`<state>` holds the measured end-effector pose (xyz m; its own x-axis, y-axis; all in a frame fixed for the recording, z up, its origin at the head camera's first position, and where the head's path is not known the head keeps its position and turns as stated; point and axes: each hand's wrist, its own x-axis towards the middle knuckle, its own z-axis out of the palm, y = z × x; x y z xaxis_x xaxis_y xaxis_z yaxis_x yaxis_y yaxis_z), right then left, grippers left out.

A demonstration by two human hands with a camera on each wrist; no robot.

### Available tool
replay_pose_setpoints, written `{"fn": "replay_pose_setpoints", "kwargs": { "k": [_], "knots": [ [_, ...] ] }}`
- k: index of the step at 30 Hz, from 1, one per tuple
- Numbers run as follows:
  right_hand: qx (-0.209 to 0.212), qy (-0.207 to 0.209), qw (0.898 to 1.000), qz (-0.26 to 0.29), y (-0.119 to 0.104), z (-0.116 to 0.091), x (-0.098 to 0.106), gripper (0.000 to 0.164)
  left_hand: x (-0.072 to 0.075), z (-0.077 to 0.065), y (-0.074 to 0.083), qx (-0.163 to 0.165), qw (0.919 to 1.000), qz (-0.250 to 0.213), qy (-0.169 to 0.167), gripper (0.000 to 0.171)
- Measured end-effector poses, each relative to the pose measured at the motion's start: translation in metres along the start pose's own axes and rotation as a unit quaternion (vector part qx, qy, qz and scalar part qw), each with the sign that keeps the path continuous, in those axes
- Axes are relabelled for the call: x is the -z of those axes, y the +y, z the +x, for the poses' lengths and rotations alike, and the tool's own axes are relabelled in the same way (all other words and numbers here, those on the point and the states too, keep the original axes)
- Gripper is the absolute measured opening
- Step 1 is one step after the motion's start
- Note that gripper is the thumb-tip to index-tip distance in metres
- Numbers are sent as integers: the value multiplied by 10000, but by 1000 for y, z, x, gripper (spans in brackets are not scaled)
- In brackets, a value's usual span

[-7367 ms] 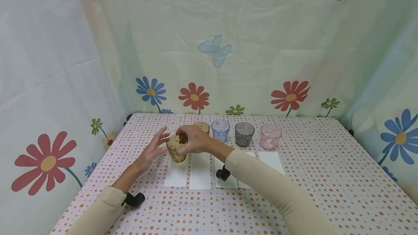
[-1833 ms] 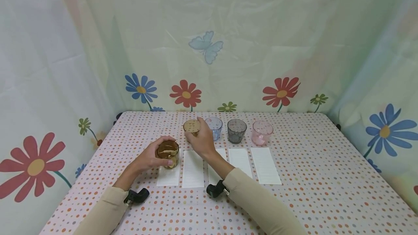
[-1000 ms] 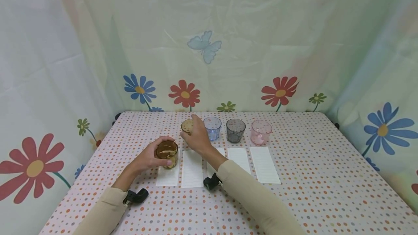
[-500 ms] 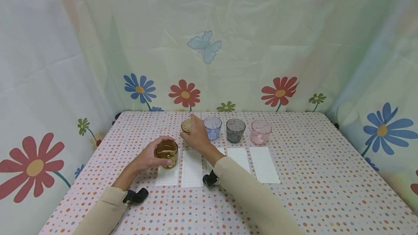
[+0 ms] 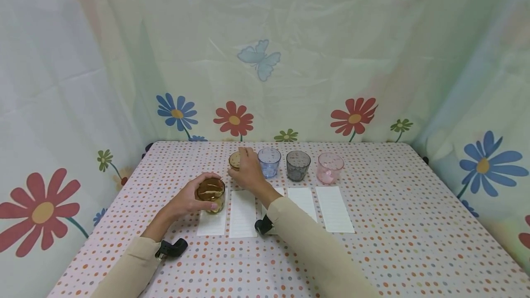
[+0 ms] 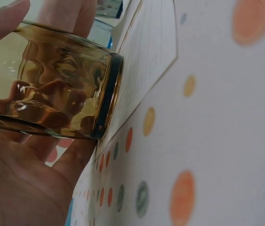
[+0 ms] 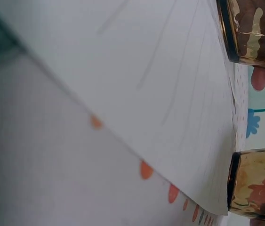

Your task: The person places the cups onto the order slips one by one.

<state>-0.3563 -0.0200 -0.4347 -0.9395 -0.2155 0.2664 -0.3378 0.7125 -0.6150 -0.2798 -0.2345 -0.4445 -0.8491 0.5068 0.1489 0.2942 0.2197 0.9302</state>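
Observation:
In the head view my left hand (image 5: 187, 199) grips an amber glass tumbler (image 5: 212, 191) over the leftmost paper card (image 5: 212, 228). The left wrist view shows thumb and fingers around the tumbler (image 6: 57, 89), its dark-ringed end right at the lined card (image 6: 146, 47). At the back row my right hand (image 5: 249, 171) holds a second amber tumbler (image 5: 234, 159) from its right side, hiding much of it. In the right wrist view this tumbler (image 7: 257, 183) stands lower right, with fingers on both sides. The left hand's tumbler (image 7: 259, 33) appears above it.
Right of the second amber tumbler stand a blue tumbler (image 5: 269, 163), a grey one (image 5: 298, 166) and a pink one (image 5: 330, 169). Several white lined cards, including one nearby (image 5: 243, 217), lie in a row on the dotted tablecloth (image 5: 232, 266). A flowered curtain (image 5: 306, 77) rises behind.
Earlier my right hand held the front amber tumbler beside my open left hand; now my left hand grips it. My right hand moved to the back amber tumbler, which has shifted slightly left.

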Motion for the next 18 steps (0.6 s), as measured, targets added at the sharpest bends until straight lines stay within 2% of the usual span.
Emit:
{"fn": "replay_pose_setpoints", "kwargs": {
  "k": [4,11,18],
  "knots": [
    [-86,6,9999,67,-1,0,0,78,0,0,-1,-5,10000,13,2,73],
    [-459,122,9962,734,1,3,-7,82,1,-1,0,-80,10000,-3,-36,70],
    [-710,297,9900,1180,1,2,-8,80,0,0,2,-77,10000,15,-56,70]
  ]
}}
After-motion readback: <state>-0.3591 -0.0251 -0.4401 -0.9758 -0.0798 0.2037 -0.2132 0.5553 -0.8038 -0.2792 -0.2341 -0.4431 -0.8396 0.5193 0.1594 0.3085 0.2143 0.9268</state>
